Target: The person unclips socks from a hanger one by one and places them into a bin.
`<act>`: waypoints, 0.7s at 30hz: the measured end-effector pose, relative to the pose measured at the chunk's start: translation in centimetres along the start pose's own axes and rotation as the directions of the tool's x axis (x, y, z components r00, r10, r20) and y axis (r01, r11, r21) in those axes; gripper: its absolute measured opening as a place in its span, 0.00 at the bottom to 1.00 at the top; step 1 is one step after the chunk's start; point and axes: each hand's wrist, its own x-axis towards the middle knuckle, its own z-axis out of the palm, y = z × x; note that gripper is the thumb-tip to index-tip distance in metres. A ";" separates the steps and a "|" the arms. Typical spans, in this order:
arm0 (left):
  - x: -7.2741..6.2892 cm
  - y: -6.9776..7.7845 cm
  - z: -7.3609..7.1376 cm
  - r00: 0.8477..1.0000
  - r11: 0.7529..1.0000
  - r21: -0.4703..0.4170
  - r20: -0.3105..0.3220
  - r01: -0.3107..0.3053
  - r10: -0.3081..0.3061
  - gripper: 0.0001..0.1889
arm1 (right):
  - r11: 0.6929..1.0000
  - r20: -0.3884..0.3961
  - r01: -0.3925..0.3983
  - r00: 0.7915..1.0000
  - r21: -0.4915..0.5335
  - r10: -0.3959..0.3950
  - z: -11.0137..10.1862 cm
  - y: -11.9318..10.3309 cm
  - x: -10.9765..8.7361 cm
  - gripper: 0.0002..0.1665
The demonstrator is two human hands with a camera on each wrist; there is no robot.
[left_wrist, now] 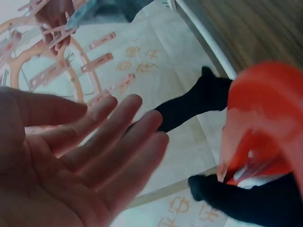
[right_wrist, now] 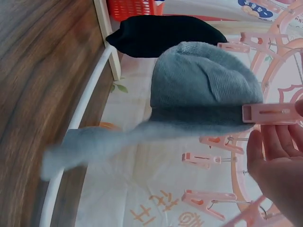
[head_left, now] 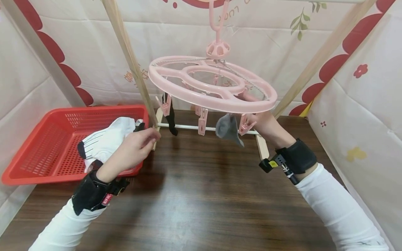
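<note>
A round pink clip hanger hangs in front of me, clothespins dangling from its rings. At its right side my right hand pinches a pink clothespin, fingers on one side and thumb on the other. The clothespin's mouth is on a grey sock, which hangs down. In the head view the rim covers part of that hand. My left hand, holding nothing, hovers at the red basket's right edge, fingers relaxed and apart. A black sock hangs from the hanger's left side.
White socks with dark parts lie in the basket. Wooden posts stand either side of the hanger, joined low down by a white bar. Dark wood tabletop spreads below, with printed cloth walls around it.
</note>
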 end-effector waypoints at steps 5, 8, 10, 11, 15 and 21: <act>0.4 0.0 1.3 0.998 1.000 -0.017 0.051 -0.022 0.022 0.08 | 1.000 0.015 -0.016 1.000 -0.017 0.016 0.3 -0.1 0.0 0.19; 0.6 0.0 2.2 0.997 0.999 -0.028 0.059 -0.043 0.045 0.08 | 0.999 0.033 -0.026 0.999 0.027 0.025 0.4 0.0 0.0 0.23; 0.8 0.1 2.9 0.996 0.997 -0.043 0.061 -0.060 0.062 0.09 | 0.999 0.035 -0.021 0.999 0.041 0.020 0.6 0.1 0.0 0.27; 1.0 0.2 3.3 0.996 0.996 -0.055 0.063 -0.065 0.069 0.10 | 0.999 0.026 -0.015 1.000 0.047 0.014 0.6 0.2 0.1 0.27; 1.7 0.6 4.8 0.993 0.991 -0.089 0.060 -0.096 0.102 0.13 | 0.999 0.048 0.028 0.998 0.047 -0.031 1.0 0.4 0.4 0.25; 2.6 1.0 6.9 0.990 0.985 -0.122 0.052 -0.122 0.130 0.22 | 0.995 0.047 0.083 0.995 0.057 -0.086 1.5 0.5 0.7 0.23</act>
